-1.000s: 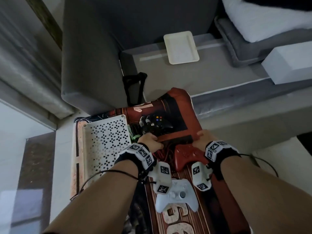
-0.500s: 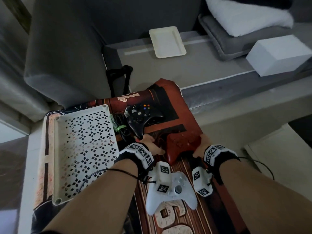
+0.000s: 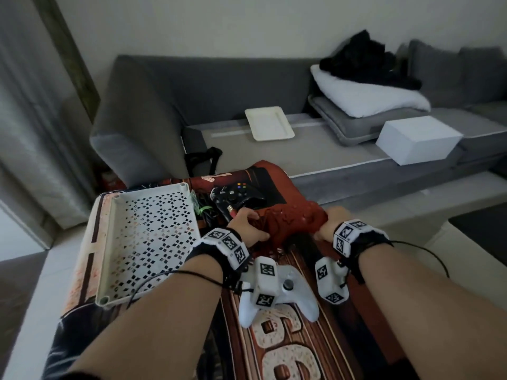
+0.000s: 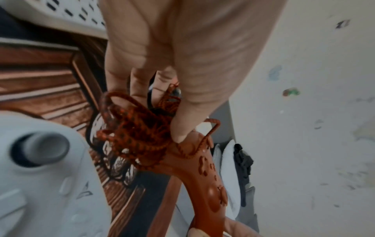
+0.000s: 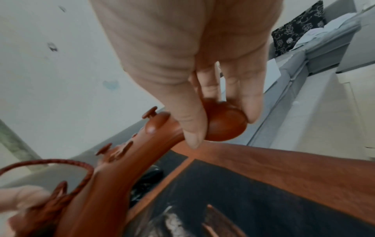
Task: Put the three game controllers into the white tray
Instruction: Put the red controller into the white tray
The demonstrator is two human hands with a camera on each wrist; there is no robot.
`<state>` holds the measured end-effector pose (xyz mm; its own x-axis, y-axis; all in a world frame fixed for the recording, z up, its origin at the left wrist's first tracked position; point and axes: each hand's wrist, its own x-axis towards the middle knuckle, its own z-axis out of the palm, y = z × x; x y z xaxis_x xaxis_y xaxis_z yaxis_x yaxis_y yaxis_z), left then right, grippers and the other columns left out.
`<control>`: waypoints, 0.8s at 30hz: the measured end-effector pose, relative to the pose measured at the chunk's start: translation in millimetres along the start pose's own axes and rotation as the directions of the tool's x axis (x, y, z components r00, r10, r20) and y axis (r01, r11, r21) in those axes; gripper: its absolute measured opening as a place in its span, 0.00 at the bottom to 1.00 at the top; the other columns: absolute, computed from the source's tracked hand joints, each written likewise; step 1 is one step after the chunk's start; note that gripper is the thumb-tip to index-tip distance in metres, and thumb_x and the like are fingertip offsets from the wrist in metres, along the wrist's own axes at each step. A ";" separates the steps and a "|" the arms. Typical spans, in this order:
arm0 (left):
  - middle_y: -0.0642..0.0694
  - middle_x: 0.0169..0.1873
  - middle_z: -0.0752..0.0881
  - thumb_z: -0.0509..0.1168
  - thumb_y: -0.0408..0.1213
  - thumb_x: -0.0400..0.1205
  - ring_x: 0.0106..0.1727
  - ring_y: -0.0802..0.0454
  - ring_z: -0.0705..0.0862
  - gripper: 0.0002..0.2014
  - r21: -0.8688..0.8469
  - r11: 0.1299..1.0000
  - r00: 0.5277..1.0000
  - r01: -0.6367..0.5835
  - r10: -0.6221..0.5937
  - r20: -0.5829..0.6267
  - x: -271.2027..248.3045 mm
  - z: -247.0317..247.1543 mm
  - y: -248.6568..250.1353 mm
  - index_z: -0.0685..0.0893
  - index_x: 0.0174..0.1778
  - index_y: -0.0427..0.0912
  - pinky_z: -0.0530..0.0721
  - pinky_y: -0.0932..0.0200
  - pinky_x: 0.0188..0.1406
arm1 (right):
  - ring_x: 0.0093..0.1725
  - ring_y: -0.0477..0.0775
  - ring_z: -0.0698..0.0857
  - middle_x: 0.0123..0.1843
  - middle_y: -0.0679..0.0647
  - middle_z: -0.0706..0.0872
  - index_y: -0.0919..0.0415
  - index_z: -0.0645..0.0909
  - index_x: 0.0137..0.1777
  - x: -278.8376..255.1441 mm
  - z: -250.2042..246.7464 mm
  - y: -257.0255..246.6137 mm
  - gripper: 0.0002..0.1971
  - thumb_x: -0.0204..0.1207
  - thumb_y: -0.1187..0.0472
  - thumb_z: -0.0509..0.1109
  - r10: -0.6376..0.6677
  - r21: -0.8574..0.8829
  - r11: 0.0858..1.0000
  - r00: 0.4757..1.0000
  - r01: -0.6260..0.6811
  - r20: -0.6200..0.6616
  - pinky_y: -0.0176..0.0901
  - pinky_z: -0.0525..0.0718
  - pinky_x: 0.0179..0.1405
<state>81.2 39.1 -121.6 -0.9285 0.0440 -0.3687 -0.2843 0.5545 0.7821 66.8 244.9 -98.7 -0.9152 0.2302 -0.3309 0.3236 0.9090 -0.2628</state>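
Note:
Both hands hold the red controller [image 3: 295,219] up off the patterned mat [image 3: 299,349]. My left hand [image 3: 247,226] grips its left side together with its bunched red braided cable [image 4: 129,131]. My right hand [image 3: 327,223] grips the right handle [image 5: 225,126] between thumb and fingers. The black controller [image 3: 236,197] lies on the mat beyond my hands, beside the white perforated tray [image 3: 145,237], which stands at the left and holds nothing. The white controller [image 3: 288,294] lies on the mat under my wrists.
A grey sofa [image 3: 192,86] runs behind the mat, carrying a flat white plate [image 3: 270,123], a white box [image 3: 418,139] and stacked cushions [image 3: 365,105]. Dark cables with a green tie [image 3: 203,209] lie between tray and black controller. A black strap [image 3: 201,159] hangs by the sofa arm.
Both hands have closed on the red controller and lifted it off the mat, with its cable gathered in the left hand. The head view has tilted up to show the sofa.

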 end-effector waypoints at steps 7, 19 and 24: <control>0.39 0.67 0.79 0.71 0.33 0.75 0.65 0.40 0.81 0.28 -0.084 0.995 0.985 -0.056 0.041 -0.170 -64.8 -54.5 -14.2 0.73 0.72 0.44 0.81 0.53 0.65 | 0.52 0.61 0.87 0.55 0.60 0.89 0.63 0.83 0.56 -64.4 -11.8 -51.0 0.22 0.62 0.55 0.79 -0.111 0.036 0.993 0.994 0.111 -0.014 0.45 0.83 0.49; 0.38 0.63 0.86 0.72 0.34 0.69 0.53 0.43 0.88 0.38 -0.300 0.954 0.915 -0.003 -0.118 -0.386 -53.5 -168.2 -110.4 0.71 0.77 0.52 0.89 0.53 0.49 | 0.65 0.61 0.85 0.66 0.62 0.84 0.68 0.78 0.68 -49.1 65.0 -211.7 0.28 0.70 0.55 0.77 -0.227 0.082 0.971 0.974 0.224 0.025 0.44 0.80 0.58; 0.38 0.65 0.84 0.68 0.25 0.71 0.59 0.41 0.86 0.40 -0.230 0.972 0.898 0.036 -0.133 -0.420 -22.7 -196.1 -138.5 0.66 0.81 0.49 0.85 0.60 0.50 | 0.62 0.63 0.86 0.56 0.61 0.86 0.69 0.82 0.64 -14.2 92.0 -258.7 0.21 0.73 0.58 0.73 -0.219 0.054 0.975 0.974 0.216 0.063 0.48 0.81 0.61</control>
<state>94.8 -201.6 -123.0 -0.8962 -0.3832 -0.2235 -0.3647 0.3495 0.8630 18.2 -25.5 -109.4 -0.9469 0.0032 -0.3214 0.1309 0.9172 -0.3762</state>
